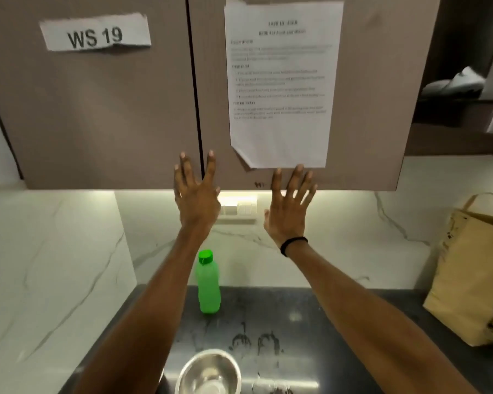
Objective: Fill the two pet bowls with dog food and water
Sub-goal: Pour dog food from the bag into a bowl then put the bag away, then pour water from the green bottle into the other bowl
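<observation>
Steel bowl (194, 371) bottom centre; left grip (197, 194) and right grip (289, 211) spread empty mid-frame: best grasp bottle (208, 285) low, uncap upright.

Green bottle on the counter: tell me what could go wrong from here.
1. The tall green plastic bottle stands upright close to where the raised, open left hand would come down; lowering it could knock the bottle over.
2. The dark counter shows wet smears near the round steel bowl, which might slide when filled.
3. Only one bowl is in view; the second may be missed.
</observation>
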